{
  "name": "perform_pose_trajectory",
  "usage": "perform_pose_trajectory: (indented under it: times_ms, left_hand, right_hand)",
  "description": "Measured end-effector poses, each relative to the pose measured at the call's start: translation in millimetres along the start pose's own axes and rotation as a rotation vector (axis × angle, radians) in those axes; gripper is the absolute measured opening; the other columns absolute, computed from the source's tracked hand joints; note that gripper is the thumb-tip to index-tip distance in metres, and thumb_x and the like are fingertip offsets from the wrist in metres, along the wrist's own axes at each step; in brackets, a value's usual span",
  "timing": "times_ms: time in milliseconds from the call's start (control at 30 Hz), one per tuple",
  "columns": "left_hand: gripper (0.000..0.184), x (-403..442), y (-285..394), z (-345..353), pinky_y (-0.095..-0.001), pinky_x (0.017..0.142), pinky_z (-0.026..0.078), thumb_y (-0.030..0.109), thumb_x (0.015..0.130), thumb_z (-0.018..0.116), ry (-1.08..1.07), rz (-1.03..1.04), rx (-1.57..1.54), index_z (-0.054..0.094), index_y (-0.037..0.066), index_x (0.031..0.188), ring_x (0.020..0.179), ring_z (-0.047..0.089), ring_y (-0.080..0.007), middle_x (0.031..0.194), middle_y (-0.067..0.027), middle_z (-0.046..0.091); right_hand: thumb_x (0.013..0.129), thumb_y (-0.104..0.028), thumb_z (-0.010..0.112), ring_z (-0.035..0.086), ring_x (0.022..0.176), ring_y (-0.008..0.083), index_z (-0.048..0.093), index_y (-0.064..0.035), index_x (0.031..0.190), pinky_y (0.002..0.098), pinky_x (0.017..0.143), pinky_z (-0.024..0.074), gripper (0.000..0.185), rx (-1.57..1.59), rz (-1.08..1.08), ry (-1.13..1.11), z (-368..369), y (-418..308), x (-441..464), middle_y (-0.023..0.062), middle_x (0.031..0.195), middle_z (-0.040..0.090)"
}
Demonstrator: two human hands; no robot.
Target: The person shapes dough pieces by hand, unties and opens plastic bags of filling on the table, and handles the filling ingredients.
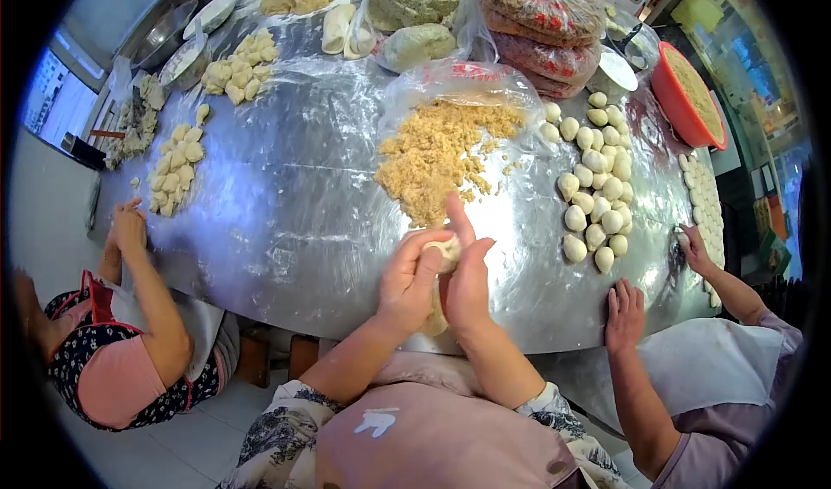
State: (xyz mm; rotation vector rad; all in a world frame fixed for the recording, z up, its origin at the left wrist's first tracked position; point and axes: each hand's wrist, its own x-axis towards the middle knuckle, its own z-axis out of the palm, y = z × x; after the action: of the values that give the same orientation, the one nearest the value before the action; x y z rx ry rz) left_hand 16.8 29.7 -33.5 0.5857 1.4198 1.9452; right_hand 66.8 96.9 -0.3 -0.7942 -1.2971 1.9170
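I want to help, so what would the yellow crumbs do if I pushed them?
The crumbs would probably scatter rather than slide as one block, since stray bits lie loose at their edge. Scooped up, they'd likely fall apart, though some might clump, because they look lumpy in places.

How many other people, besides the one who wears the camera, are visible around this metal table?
2: one person in a pink sleeve at the left, another in a white apron at the right. Others may be out of view.

Metal tbl [286, 177] w/ dough balls [594, 161]
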Motion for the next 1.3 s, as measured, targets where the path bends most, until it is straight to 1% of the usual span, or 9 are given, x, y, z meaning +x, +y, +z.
perform_pose_trajectory:
  times_ms: [100,233,367,500,567,633,867,1100,1300]
  left_hand:
    - [0.024,5,17,-1,-0.0341,0.097,0.044,0.006,0.101,0.047,0.009,0.347,0.405,0.067,0.004,0.113,0.108,0.056,-0.0236,0.116,-0.0092,0.059]
    - [0.069,5,3,-11,-0.0380,0.104,0.038,0.053,0.105,0.028,-0.082,0.496,0.585,0.061,-0.003,0.129,0.116,0.053,-0.0244,0.157,-0.0193,0.027]
    - [0.105,-4,14,-1,-0.0390,0.109,0.032,0.079,0.091,0.013,-0.102,0.279,0.240,0.017,-0.004,0.155,0.135,0.037,-0.0248,0.164,-0.0180,-0.003]
    - [0.102,13,-5,-12,-0.0379,0.118,0.020,0.076,0.093,0.011,-0.188,-0.129,-0.140,0.004,-0.003,0.156,0.148,0.019,-0.0274,0.164,-0.0148,0.007]
    - [0.090,7,6,4,-0.0376,0.121,0.018,0.066,0.099,0.011,-0.233,-0.058,-0.099,0.009,-0.004,0.155,0.147,0.025,-0.0234,0.160,-0.0158,0.023]
    - [0.087,-3,-9,-2,-0.0367,0.120,0.020,0.064,0.101,0.014,-0.316,-0.144,-0.158,0.016,-0.004,0.154,0.145,0.028,-0.0226,0.158,-0.0147,0.028]
    - [0.065,-1,20,24,-0.0338,0.107,0.037,0.048,0.108,0.026,-0.111,-0.036,-0.016,0.037,-0.002,0.146,0.124,0.049,-0.0191,0.141,-0.0117,0.049]
    - [0.050,16,8,-2,-0.0308,0.072,0.046,0.036,0.108,0.038,0.244,-0.116,-0.179,0.062,0.001,0.082,0.073,0.052,-0.0122,0.070,-0.0045,0.059]
    - [0.064,19,11,-1,-0.0366,0.094,0.046,0.056,0.104,0.035,0.323,0.003,-0.112,0.065,-0.001,0.102,0.097,0.063,-0.0224,0.109,-0.0183,0.069]
  right_hand:
    - [0.105,-0.055,0.028,0.052,0.120,0.0193,0.043,0.0034,0.138,0.0339,0.104,0.0411,0.069,-0.099,-0.081,-0.091,-5,21,-6,0.0155,0.142,0.049]
    - [0.108,-0.040,0.035,0.057,0.105,0.0159,0.052,0.0009,0.124,0.0294,0.091,0.0453,0.047,-0.208,0.095,-0.214,-19,10,-4,0.0116,0.115,0.060]
    - [0.107,-0.028,0.043,0.061,0.084,0.0111,0.057,-0.0004,0.119,0.0271,0.077,0.0502,0.033,-0.296,0.070,-0.143,-18,-7,0,0.0093,0.095,0.067]
    - [0.105,-0.017,0.047,0.066,0.098,0.0207,0.054,0.0010,0.127,0.0319,0.089,0.0507,0.030,-0.637,0.033,-0.118,-11,-24,-3,0.0184,0.114,0.067]
    - [0.103,-0.012,0.044,0.027,0.147,0.0367,0.039,0.0012,0.145,0.0375,0.117,0.0269,0.044,-0.728,-0.471,-0.365,-20,9,-2,0.0265,0.156,0.030]
    - [0.102,-0.016,0.045,0.026,0.143,0.0480,0.042,0.0043,0.139,0.0498,0.117,0.0232,0.042,-0.857,-0.420,-0.230,-29,27,16,0.0336,0.151,0.031]
    - [0.108,-0.046,0.021,0.014,0.150,0.0369,0.025,-0.0021,0.153,0.0420,0.121,0.0124,0.063,-0.655,-0.291,-0.201,-19,8,14,0.0230,0.163,0.008]
    - [0.106,-0.043,0.037,0.032,0.139,0.0239,0.020,-0.0019,0.154,0.0350,0.114,0.0244,0.065,-0.090,0.040,-0.280,-11,17,-18,0.0200,0.156,0.021]
    - [0.105,-0.033,0.049,0.058,0.107,0.0171,0.041,-0.0004,0.138,0.0327,0.093,0.0471,0.047,-0.339,0.038,-0.217,-6,23,-28,0.0163,0.124,0.059]
